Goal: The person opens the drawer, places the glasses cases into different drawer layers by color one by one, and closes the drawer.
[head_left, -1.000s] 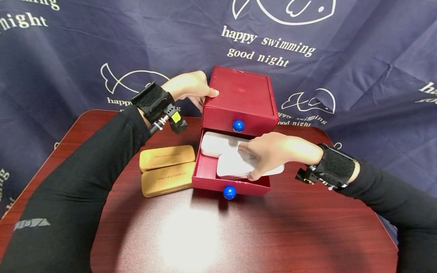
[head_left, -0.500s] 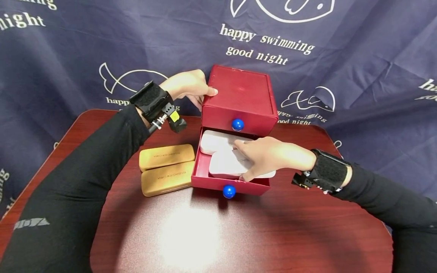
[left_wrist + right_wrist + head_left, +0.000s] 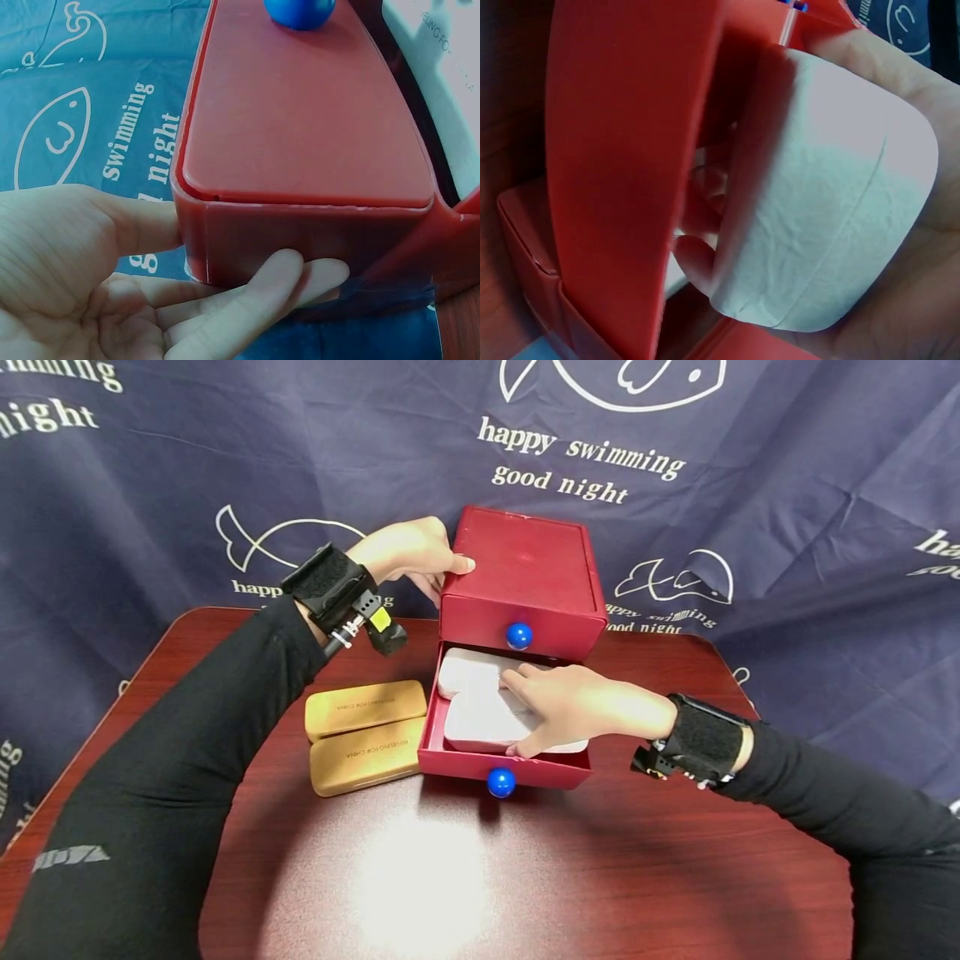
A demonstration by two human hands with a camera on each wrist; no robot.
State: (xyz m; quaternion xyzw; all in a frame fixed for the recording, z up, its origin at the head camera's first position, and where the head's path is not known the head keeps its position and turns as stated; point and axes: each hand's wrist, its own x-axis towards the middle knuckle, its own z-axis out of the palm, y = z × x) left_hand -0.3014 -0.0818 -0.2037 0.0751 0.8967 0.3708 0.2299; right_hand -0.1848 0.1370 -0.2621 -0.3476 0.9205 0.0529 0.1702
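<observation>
Behind everything hung a dark blue cloth (image 3: 787,468) printed with white fish outlines and the words "happy swimming good night", draped down to the far edge of a reddish-brown table (image 3: 465,877) whose polished top caught a bright glare near the front.

At the table's far middle stood a red drawer box (image 3: 525,568) with two drawers, each with a round blue knob. The upper drawer was closed; the lower drawer (image 3: 502,764) was pulled out toward the person. Two white cases lay inside it: the rear white case (image 3: 468,672) sat partly under the box, and the front white case (image 3: 480,722) lay across the open part of the drawer, overlapping the rear one.

Both arms wore black sleeves and black wrist straps. The left arm reached forward and across from the left, and the left hand (image 3: 408,552) held the box's upper left corner, thumb laid on the top edge and fingers (image 3: 255,292) stretched fairly straight along the side wall (the wrist view showed them pressed flat against the red wall, not wrapped round it). The right arm came in from the right, low over the table, and the right hand (image 3: 577,706) lay over the front white case, palm down, fingers and thumb curled round its end.

Just left of the open drawer, two tan cases (image 3: 366,735) lay side by side on the table, touching each other.
</observation>
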